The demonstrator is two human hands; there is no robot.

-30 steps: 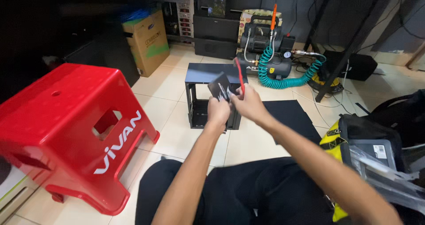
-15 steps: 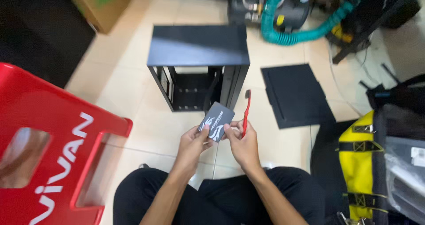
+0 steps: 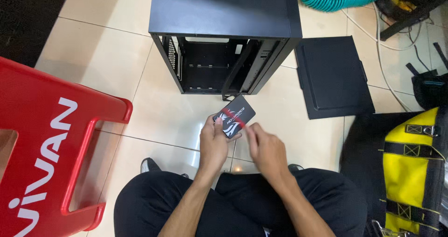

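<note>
Pinching the black drive [image 3: 235, 117], left hand [image 3: 213, 146] fingers grip firm; right hand [image 3: 265, 149] fingers blur, should steady before the open case [image 3: 224, 36].

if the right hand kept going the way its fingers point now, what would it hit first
The right hand points up and left toward the flat black drive held in the left hand. It would most likely meet that drive and the thin red piece lying across it first, though motion blur leaves the gap unclear.
</note>
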